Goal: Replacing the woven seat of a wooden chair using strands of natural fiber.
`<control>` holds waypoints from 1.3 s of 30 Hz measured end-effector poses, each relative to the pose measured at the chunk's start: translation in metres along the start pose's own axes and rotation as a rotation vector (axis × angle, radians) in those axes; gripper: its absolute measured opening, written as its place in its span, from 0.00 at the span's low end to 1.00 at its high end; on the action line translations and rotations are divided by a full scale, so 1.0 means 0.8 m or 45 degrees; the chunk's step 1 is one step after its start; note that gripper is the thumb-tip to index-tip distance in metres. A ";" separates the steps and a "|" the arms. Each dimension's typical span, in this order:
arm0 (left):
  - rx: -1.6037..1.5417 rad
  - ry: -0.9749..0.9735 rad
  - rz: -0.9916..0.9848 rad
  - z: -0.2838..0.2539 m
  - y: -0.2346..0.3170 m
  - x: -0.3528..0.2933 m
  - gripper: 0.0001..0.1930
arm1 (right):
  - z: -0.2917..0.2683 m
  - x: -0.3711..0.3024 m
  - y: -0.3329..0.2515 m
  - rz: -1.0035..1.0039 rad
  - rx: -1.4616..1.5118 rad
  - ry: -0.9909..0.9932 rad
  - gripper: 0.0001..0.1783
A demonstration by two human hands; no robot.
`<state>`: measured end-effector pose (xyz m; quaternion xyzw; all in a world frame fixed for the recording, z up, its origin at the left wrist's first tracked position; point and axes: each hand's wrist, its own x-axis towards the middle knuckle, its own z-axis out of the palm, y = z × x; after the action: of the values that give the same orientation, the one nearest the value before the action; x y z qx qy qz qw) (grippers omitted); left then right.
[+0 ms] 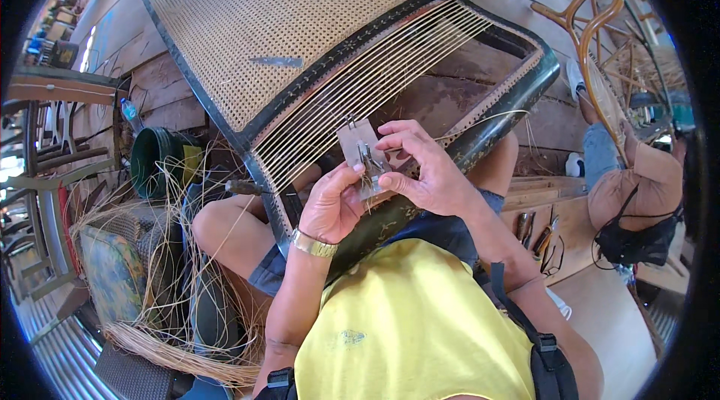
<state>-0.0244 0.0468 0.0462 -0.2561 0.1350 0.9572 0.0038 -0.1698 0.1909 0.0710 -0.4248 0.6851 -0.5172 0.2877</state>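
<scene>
Weathered wooden planks floor this open workshop, with loose cane strands (161, 280) heaped near left. One black chair frame (480, 137) leans across the person's lap, keeping its half-strung opening within reach. One small clear block (361, 154) with metal pins sits at centre against the strung canes, pinched by the left hand (334, 205) from below and the right hand (424, 167) from above. One green bucket (154, 160) stands left.

Head-worn fisheye, looking steeply down
</scene>
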 end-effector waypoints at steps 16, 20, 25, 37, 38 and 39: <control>0.278 0.007 0.488 0.010 -0.029 0.011 0.30 | 0.017 -0.064 -0.015 -0.280 -0.791 0.249 0.28; 0.375 0.027 0.576 0.012 -0.037 0.005 0.32 | 0.030 -0.073 -0.008 -0.304 -0.804 0.292 0.29; 0.243 0.049 0.521 0.011 -0.046 0.006 0.26 | 0.033 -0.067 0.001 -0.278 -0.875 0.347 0.28; 0.138 0.057 0.343 0.004 -0.037 0.007 0.18 | 0.006 -0.052 -0.037 -0.277 -1.187 0.084 0.16; 0.101 0.060 0.340 0.008 -0.036 0.006 0.17 | -0.003 -0.058 -0.041 -0.283 -1.096 0.058 0.14; 0.106 0.058 0.331 0.010 -0.033 0.006 0.17 | -0.008 -0.061 -0.044 -0.289 -1.004 0.032 0.13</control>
<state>-0.0305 0.0742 0.0440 -0.2577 0.2068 0.9371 -0.1127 -0.1420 0.2335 0.1046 -0.5689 0.7832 -0.2485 0.0355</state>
